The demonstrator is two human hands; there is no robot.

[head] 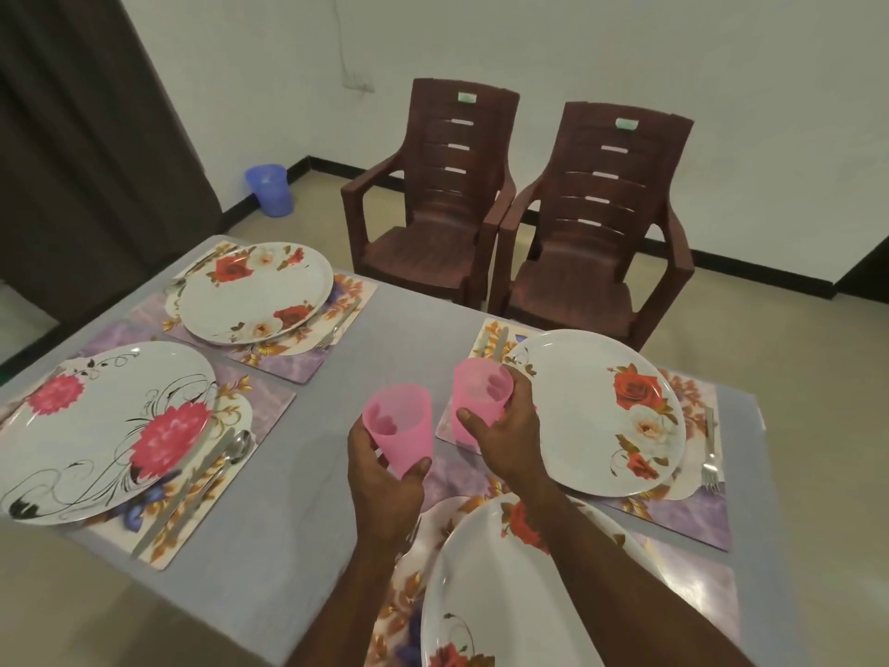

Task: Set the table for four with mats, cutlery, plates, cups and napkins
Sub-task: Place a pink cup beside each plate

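Two pink cups held above the grey tabletop, just left of the far-right rose plate: left cup wrapped by the left hand low near its base, right cup wrapped by the right hand at mid-wall, right forearm crossing over the nearest plate. Could tip if set half on the mat edge, or knock that rose plate's rim, since thin, light plastic.
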